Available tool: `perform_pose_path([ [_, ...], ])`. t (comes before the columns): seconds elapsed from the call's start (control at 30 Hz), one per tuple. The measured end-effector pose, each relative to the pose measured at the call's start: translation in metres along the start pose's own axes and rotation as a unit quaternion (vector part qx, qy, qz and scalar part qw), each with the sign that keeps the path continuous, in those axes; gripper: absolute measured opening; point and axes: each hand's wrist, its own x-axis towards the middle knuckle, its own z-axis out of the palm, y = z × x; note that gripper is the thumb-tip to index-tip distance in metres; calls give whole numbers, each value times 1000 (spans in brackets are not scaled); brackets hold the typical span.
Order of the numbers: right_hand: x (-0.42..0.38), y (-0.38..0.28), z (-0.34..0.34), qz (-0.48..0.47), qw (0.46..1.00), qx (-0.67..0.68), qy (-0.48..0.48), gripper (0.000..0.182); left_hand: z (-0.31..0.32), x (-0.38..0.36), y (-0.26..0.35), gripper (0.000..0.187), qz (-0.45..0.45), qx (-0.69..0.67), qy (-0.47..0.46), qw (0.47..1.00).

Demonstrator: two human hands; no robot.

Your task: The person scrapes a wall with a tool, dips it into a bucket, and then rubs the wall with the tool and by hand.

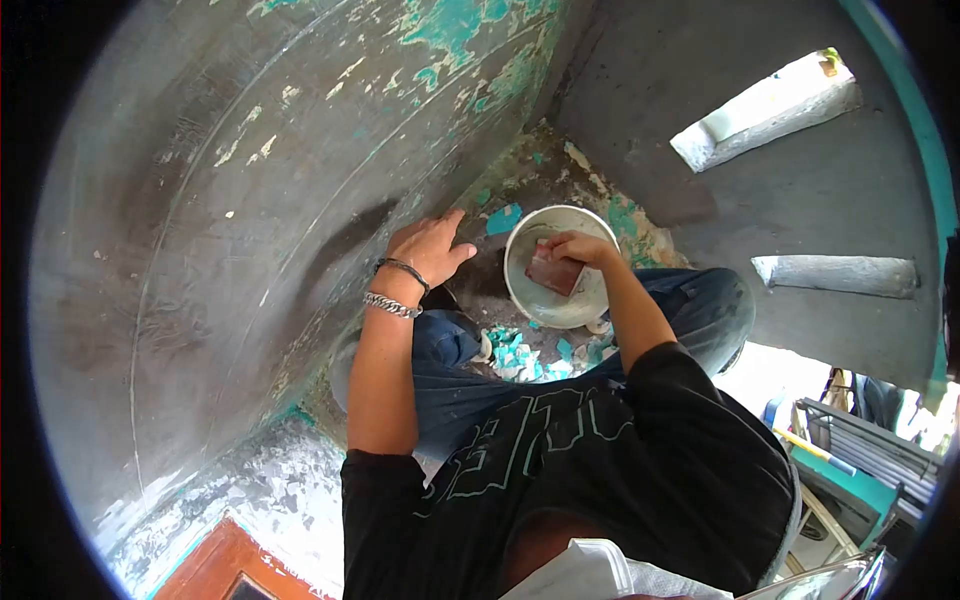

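Observation:
My right hand [585, 248] reaches into a white bucket [512, 285] and grips a reddish-brown rectangular piece of sandpaper [553, 270] by its upper edge. The bucket stands on the floor between my legs, and its inside looks wet and greyish. My left hand [428, 250], with a dark band and a metal chain bracelet [392, 304] at the wrist, is beside the grey wall [270, 190]. Its thumb and index finger are stretched apart and nothing shows in it.
Turquoise and white paint flakes [515, 355] lie on the floor near my feet. Patches of peeling turquoise paint [450, 35] mark the wall. Two slot openings [770, 105] pierce the curved wall at right. A brown door panel [215, 565] is at lower left.

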Motion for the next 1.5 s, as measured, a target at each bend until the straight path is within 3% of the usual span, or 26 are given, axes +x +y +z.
perform_pose_path([
  [0.03,20,19,3,3,1000,2,-5,42,-3,-1,2,57,-5,0,-4,1000],
  [0.1,54,46,15,-37,955,-233,182,40,-12,-4,9,53,-28,1,-34,999],
  [0.13,60,44,30,-37,956,-232,177,40,-9,-2,7,53,-34,1,-36,999],
  [0.2,61,56,75,-6,821,-552,144,29,-3,-5,4,51,-4,3,16,1000],
  [0.23,58,74,84,-7,822,-551,141,29,-2,-5,6,51,-7,4,14,1000],
  [0.3,57,101,92,-181,732,-633,173,21,-4,-4,8,50,-17,8,1,1000],
  [0.33,60,100,87,-181,732,-634,172,21,-4,-3,9,50,-18,7,0,1000],
  [0.4,63,88,73,101,853,-413,301,21,-2,-1,10,50,9,5,32,999],
  [0.43,59,79,72,104,854,-412,299,21,-8,0,16,50,9,4,28,1000],
  [0.5,55,70,75,25,815,-560,148,19,-19,1,27,57,-17,-24,-43,999],
  [0.53,57,66,68,25,813,-563,150,19,-19,4,27,57,-15,-26,-40,999],
  [0.6,55,71,59,10,887,-387,253,23,-15,2,27,56,-3,-18,-26,999],
  [0.73,65,98,35,-46,917,-315,241,26,-8,12,26,57,12,-13,-14,1000],
  [0.77,60,95,23,5,973,-119,195,36,-7,15,26,53,19,-4,-1,1000],
  [0.8,48,82,15,55,985,83,141,47,-6,17,28,50,26,6,13,1000],
  [0.83,33,71,12,52,985,83,144,47,-8,18,31,50,29,8,16,999],
  [0.9,6,56,8,4,959,275,67,52,-13,23,39,49,15,25,-1,1000],
  [1.0,-14,47,3,-125,918,375,-30,58,-2,30,38,47,69,13,54,996],
  [1.1,-46,15,9,-145,891,416,-107,70,-6,31,46,43,41,6,-9,999],
  [1.13,-64,-20,20,-218,870,418,-141,72,-6,31,47,44,42,24,-6,999],
  [1.17,-63,-38,18,-242,876,398,-125,72,-5,29,44,56,69,6,22,997],
  [1.27,-76,-139,24,-367,843,392,31,62,-14,25,43,57,51,-7,-3,999],
  [1.37,-63,-261,1,-540,748,315,223,47,-12,23,33,51,37,4,-9,999],
  [1.43,-78,-363,-2,-671,618,192,363,49,-10,16,28,52,37,16,-11,999],
  [1.47,-92,-415,-8,-642,558,50,524,51,-3,16,18,55,32,23,-15,999],
  [1.5,-87,-469,-13,-685,488,22,541,55,0,16,11,58,26,30,-15,999],
])
